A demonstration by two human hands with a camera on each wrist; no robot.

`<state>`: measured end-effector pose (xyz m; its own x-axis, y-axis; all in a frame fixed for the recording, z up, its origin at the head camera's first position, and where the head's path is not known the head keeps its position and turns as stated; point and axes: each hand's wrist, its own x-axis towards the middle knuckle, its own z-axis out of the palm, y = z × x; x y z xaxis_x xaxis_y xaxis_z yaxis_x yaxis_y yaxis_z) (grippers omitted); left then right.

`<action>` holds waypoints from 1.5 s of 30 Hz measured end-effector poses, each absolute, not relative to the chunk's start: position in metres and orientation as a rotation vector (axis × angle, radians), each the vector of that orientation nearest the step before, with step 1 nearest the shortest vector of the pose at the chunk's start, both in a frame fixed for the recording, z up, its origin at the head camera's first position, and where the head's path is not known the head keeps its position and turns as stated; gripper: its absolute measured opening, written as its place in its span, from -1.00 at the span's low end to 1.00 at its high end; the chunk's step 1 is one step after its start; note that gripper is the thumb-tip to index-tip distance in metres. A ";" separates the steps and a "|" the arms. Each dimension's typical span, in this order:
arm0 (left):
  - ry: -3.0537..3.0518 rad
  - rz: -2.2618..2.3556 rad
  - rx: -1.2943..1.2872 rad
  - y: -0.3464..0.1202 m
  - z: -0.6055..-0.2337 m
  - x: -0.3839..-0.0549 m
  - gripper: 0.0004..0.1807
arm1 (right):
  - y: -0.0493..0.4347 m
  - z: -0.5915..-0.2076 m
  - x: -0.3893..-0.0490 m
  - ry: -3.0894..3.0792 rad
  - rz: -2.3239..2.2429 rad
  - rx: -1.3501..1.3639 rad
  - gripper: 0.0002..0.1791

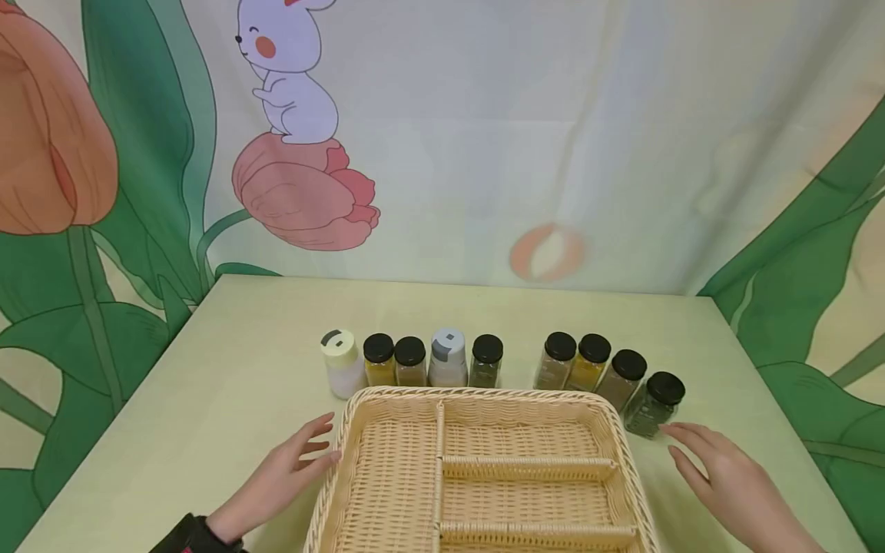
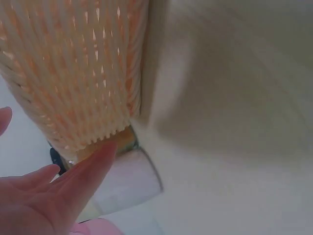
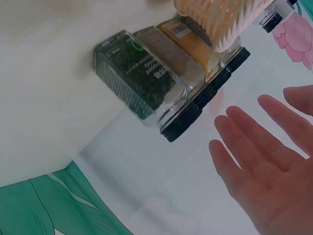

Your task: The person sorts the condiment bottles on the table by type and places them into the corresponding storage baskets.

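Observation:
A woven basket [image 1: 394, 476] with several compartments lies at the table's near side. Just off its left rim, my left hand [image 1: 286, 468] is held with fingers apart and holds nothing. In the left wrist view its fingers overlap the basket's side [image 2: 98, 58] and a white-bodied shaker [image 2: 127, 181]. My right hand [image 1: 729, 480] is to the right of the basket, fingers extended, its fingertips right by the jar of dark green herbs [image 1: 651, 403]. That same jar [image 3: 139, 73] shows with a black lid in the right wrist view, apart from the spread fingers.
Behind the basket stand a cream-capped shaker [image 1: 343, 365], a grey-capped shaker [image 1: 448, 359] and several black-lidded spice jars [image 1: 487, 361]. More jars [image 1: 588, 361] run in a slanted row at the basket's back right corner. A printed curtain [image 1: 484, 153] hangs beyond the table.

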<state>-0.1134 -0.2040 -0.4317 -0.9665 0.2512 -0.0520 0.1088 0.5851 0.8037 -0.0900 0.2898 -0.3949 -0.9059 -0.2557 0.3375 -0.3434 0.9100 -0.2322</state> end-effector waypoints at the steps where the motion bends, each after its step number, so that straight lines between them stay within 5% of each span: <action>1: 2.615 1.356 0.278 -0.204 -0.432 -0.115 -0.37 | 0.292 -0.394 -0.092 -2.738 0.413 0.466 -0.68; 21: 2.092 1.553 0.096 -0.213 -0.453 -0.122 -0.31 | 0.317 -0.378 -0.141 -2.693 0.478 0.544 -0.59; 31: 1.989 1.649 0.026 -0.215 -0.453 -0.120 -0.29 | 0.323 -0.389 -0.164 -2.948 0.669 0.400 -0.34; 45: 1.950 1.731 -0.011 -0.208 -0.452 -0.122 -0.31 | 0.333 -0.411 -0.180 -2.965 0.836 0.407 -0.31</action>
<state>-0.1217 -0.2083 -0.4524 -0.8609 0.3318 -0.3858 -0.3436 0.1801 0.9217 -0.1795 0.3332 -0.4114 -0.9651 -0.2405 0.1033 -0.2591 0.8210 -0.5087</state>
